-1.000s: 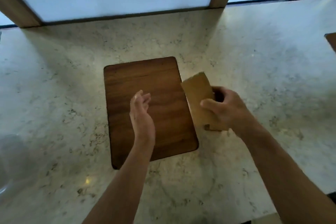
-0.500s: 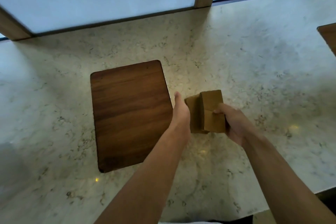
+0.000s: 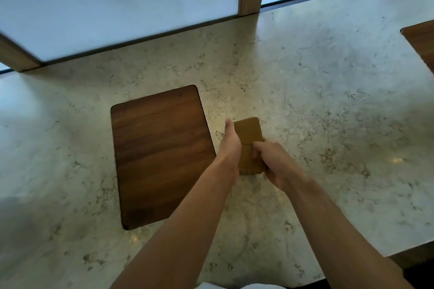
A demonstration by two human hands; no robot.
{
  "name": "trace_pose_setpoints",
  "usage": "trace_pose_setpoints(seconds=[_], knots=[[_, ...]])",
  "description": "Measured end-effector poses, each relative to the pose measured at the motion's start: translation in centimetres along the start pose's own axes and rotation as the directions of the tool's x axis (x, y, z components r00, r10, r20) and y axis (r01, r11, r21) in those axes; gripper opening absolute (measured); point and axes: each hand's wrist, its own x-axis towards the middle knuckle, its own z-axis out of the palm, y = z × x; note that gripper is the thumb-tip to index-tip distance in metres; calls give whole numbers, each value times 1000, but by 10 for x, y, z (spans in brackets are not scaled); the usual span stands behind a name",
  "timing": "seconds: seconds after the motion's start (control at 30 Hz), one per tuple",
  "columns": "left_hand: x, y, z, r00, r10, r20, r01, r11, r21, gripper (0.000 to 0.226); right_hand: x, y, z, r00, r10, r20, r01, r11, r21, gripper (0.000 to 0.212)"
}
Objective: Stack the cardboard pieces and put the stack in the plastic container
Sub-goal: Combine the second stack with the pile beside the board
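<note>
A stack of brown cardboard pieces (image 3: 248, 132) stands on the marble counter just right of the wooden board. My left hand (image 3: 231, 142) presses flat against the stack's left side, fingers straight. My right hand (image 3: 273, 161) grips the stack from the right, thumb over its top face. The upper piece sits a little farther back than those under it. The plastic container shows only as a faint clear blur (image 3: 14, 218) at the left edge.
A dark wooden board (image 3: 162, 152) lies flat on the marble counter (image 3: 328, 101) left of the hands. A second wooden board (image 3: 422, 40) pokes in at the right edge. Frosted window panes with wooden posts stand behind the counter.
My right hand brought the cardboard down from over the board's right edge onto the counter. My left hand moved right, off the board, and closed in against the stack's left side.
</note>
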Motion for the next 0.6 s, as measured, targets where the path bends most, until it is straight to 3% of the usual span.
trace_pose_setpoints(seconds=[0.17,0.33,0.43,0.6], knots=[[-28,17,6,1000,18,-18,-18,1000,24,95,2,-2,-8,998,25,57,-29,997,75,43],[-43,25,-2,998,33,-53,-30,998,64,76,9,-13,-20,999,-9,45,5,996,84,16],[-47,28,-7,998,9,-60,-4,996,87,62,17,-13,-24,996,73,45,-74,997,20,38],[-44,29,-4,1000,-10,-21,10,1000,-21,69,22,-16,-20,991,102,83,-98,994,-57,54]])
